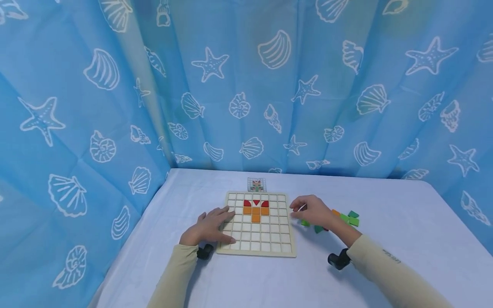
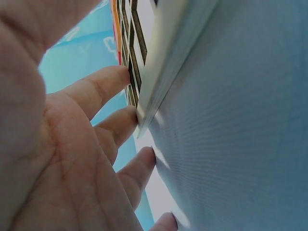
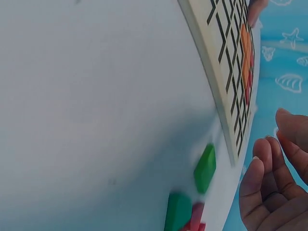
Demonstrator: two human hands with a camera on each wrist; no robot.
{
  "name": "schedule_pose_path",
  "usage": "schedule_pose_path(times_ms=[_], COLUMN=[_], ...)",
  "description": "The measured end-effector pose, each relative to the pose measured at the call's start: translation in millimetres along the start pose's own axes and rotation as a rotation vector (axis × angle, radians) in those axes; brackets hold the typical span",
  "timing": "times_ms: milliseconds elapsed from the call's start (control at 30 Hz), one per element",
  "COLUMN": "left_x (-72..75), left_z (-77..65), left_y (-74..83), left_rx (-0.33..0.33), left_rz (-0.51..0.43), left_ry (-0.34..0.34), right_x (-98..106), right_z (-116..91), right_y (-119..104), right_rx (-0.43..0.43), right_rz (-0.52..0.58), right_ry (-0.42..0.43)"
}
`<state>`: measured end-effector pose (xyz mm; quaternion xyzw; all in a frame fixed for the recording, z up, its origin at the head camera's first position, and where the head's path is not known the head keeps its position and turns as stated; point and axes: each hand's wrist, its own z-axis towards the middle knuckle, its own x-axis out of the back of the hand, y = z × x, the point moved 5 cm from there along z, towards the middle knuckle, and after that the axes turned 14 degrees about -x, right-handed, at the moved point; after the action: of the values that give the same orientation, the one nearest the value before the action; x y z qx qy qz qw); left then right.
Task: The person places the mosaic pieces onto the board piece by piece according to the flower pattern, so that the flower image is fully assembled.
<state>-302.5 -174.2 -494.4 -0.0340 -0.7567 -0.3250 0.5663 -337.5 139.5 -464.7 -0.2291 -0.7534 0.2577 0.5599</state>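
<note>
A pale square grid board (image 1: 256, 253) lies on the white table. Red pieces (image 1: 256, 202) and orange square tiles (image 1: 256, 210) form a pattern in its upper middle cells. My left hand (image 1: 209, 226) rests at the board's left side with fingers spread; in the left wrist view, fingertips (image 2: 122, 74) touch its edge. Just off the board's right edge is my right hand (image 1: 313, 211), its fingers loosely bent and nothing visible between them and the thumb. Below it in the right wrist view are a light green piece (image 3: 205, 168) and a darker green piece (image 3: 177, 211).
Loose green tiles (image 1: 353, 221) and other coloured pieces lie right of the board, partly behind the right hand and forearm. A small pattern card (image 1: 256, 185) lies beyond the board's far edge. Blue shell-print curtains (image 1: 239, 85) hang behind the table.
</note>
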Motion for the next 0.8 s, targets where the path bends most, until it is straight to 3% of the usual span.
schedule_pose_path(times_ms=[433, 800], left_x=[-1.6, 0.7], left_z=[-2.5, -0.8], left_y=[4.2, 3.3], left_rx=[-0.012, -0.018], left_rz=[-0.022, -0.003], left_ry=[0.019, 0.009], right_x=[25, 26], right_z=[-10, -24], right_y=[36, 72], right_rx=[-0.063, -0.142], right_rz=[-0.028, -0.007], right_ry=[0.066, 0.059])
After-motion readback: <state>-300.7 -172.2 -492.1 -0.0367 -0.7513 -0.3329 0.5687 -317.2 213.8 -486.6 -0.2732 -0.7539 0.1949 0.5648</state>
